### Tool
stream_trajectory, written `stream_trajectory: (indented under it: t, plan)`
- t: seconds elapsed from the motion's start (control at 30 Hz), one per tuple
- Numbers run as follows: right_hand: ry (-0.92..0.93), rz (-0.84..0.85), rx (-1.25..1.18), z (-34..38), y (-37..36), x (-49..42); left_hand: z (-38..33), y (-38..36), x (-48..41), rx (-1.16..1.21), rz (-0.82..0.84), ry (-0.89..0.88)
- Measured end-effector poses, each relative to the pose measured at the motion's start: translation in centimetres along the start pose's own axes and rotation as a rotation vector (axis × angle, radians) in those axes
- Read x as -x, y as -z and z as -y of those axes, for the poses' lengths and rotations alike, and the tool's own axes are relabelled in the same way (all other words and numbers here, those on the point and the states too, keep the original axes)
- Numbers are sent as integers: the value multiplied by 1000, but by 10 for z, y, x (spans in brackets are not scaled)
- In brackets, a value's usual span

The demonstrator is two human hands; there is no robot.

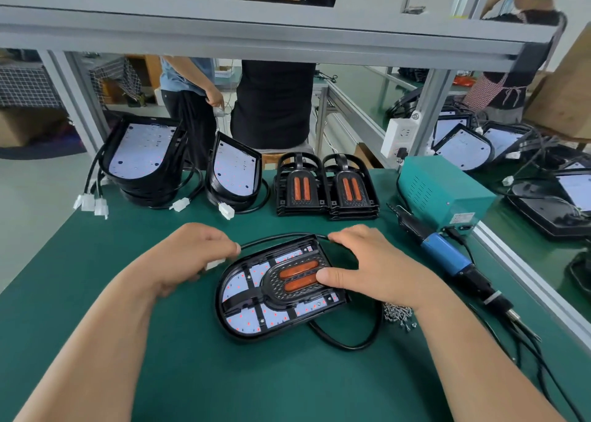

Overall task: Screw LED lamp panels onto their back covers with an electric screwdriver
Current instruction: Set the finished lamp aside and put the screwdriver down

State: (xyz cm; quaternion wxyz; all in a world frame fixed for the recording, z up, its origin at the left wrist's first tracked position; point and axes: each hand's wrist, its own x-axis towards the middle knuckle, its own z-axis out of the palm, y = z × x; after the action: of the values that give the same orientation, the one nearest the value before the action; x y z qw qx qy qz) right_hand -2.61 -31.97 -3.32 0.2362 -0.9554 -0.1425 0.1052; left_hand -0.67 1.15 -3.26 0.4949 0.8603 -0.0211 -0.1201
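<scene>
Lamp [281, 289] lies flat mid-surface: LED panel [238, 285] sits in its black back cover [224, 322], black insert [297, 277] with two orange strips on top. Right hand [377, 265] grips the lamp's straight end, thumb pressing the insert, fingers curled over the far edge. Left hand [195, 252] pinches the white connector [215, 264] just left of the lamp; its cable [351, 345] loops around the cover. Step looks like seating and aligning, no driving yet. Electric screwdriver [447, 255] lies untouched on the green surface [224, 389] to the right, screws [398, 313] piled by the right wrist. Next move likely: free the right hand, pick a screw and the driver, keep the lamp steady. Panel stacks [144, 159] and spare inserts [326, 185] wait at the far edge.
</scene>
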Motion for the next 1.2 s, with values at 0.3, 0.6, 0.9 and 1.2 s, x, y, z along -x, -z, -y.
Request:
stream_trajectory:
  t: [0.3, 0.6, 0.9, 1.2]
  plan:
    - [-20, -51, -109, -4, -7, -7, -1, -1, 4, -38, 184, 47]
    - [-74, -324, -688, 4, -17, -18, 3, -16, -3, -23, 63, -51]
    - [-114, -230, -1303, 4, -14, -21, -9, -46, -15, 284, -304, -93]
    - [-51, -134, -1283, 28, -33, -18, -17, -86, -15, 333, -388, -90]
